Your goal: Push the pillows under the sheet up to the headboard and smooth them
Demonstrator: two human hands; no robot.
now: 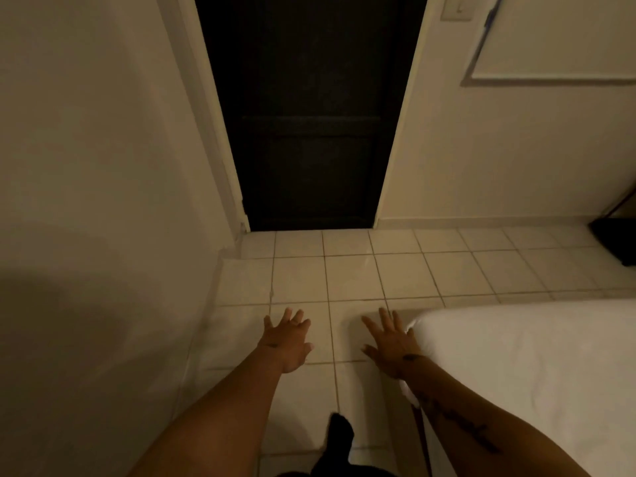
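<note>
- Bed (537,380) w/ white sheet at 4 o'clock of frame; only one rounded corner + part of top in view. Surface smooth where visible.
- Pillows, headboard: not in view, can't tell where they sit.
- R hand (390,340) at approx 5 o'clock, just beside bed corner, palm down, fingers spread wide, holding nothing. Little-finger side looks to touch or nearly touch the sheet edge; can't tell which.
- R forearm runs from lower R corner up along bed's edge; dark marks on wrist + forearm.
- L hand (287,339) at approx 6 o'clock, palm down, fingers spread, thumb out toward the R hand, holding nothing. Over floor, well clear of bed.
- L forearm comes in from bottom edge, 7 o'clock.
- Both hands level w/ each other, one tile-width gap between, both pointing to 12.
- Foot (339,438) in dark sock at 6 o'clock, bottom edge, between the arms.
- Floor (351,273): pale square tiles, thin dark grout, fills centre.
- Door (309,115) at 12 o'clock: dark, panelled, pale frame.
- Wall (86,166) at 9 o'clock, plain, shadow low down.
- Switch (457,7) at 1 o'clock, on the wall R of the door.
- Pale framed panel (557,39) at 2 o'clock, on same wall.
- Dark object (616,239) at 3 o'clock on floor, cut off by frame; unidentifiable.
</note>
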